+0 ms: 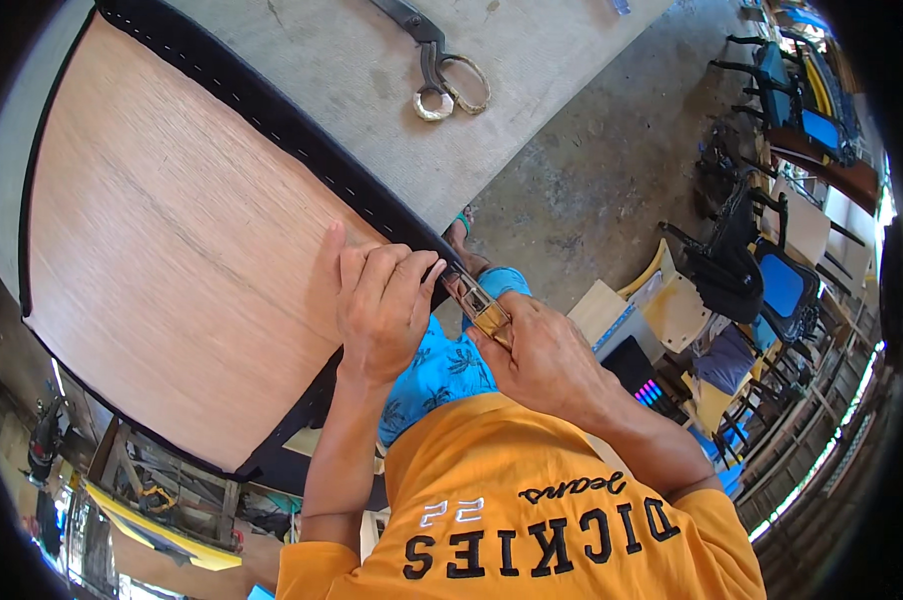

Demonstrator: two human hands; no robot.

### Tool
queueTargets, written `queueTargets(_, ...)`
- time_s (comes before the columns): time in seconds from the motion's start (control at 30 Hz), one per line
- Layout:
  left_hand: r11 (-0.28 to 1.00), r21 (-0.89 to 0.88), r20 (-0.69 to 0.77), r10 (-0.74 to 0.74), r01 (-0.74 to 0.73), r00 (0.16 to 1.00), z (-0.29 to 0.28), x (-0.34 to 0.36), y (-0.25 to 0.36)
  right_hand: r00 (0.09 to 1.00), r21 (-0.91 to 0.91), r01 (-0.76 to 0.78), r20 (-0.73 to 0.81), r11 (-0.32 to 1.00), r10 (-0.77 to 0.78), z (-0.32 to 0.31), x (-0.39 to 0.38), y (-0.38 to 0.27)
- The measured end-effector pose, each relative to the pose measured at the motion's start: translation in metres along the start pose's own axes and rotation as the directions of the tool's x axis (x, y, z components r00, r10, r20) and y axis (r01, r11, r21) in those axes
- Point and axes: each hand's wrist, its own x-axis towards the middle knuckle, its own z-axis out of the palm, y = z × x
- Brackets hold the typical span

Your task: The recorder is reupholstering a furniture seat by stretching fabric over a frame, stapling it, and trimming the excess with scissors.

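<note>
A pale plywood panel [172, 230] edged with black fabric [302, 150] lies across the left half, with short light marks like staples along the fabric. My left hand [382, 310] rests at the panel's right edge, its fingers bent and gripping the fabric-covered edge, the little finger lifted a little. My right hand [547, 355] is wrapped round a metal staple gun [477, 300], whose nose sits at that same black edge, just right of my left fingertips. What lies under my left fingers is hidden.
Black scissors [432, 65] with taped handles lie on the grey tabletop [532, 90]. Stacked chairs [782, 280] and boards crowd the right side over a concrete floor [612, 170]. A wooden rack [162, 500] with odd items stands at lower left. My legs show below the table edge.
</note>
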Motion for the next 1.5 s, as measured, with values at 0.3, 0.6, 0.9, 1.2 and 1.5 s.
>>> queueTargets(0.3, 1.000, -0.003, -0.009, 0.013, -0.013, 1.000, 0.000, 0.000, -0.001, 0.997, -0.087, -0.068, 0.022, 0.994, 0.070, 0.002, 0.004, -0.008)
queueTargets(0.6, 1.000, -0.011, 0.016, 0.014, -0.014, 1.000, -0.003, 0.001, 0.001, 0.998, -0.080, -0.060, -0.028, 0.995, 0.058, 0.005, -0.014, 0.009)
queueTargets(0.9, 0.969, -0.190, 0.132, -0.134, 0.158, 0.982, -0.039, 0.002, 0.001, 0.973, 0.131, -0.228, 0.012, 0.965, 0.229, 0.003, -0.095, 0.079)
queueTargets(1.2, 0.988, 0.127, 0.117, -0.099, 0.084, 0.988, -0.038, -0.051, 0.015, 0.962, 0.189, -0.268, 0.098, 0.945, 0.253, 0.031, -0.121, 0.132)
queueTargets(1.5, 0.979, 0.177, 0.232, -0.140, 0.099, 0.963, -0.024, -0.026, 0.018, 0.965, 0.323, -0.263, 0.060, 0.909, 0.257, 0.045, -0.129, 0.119)
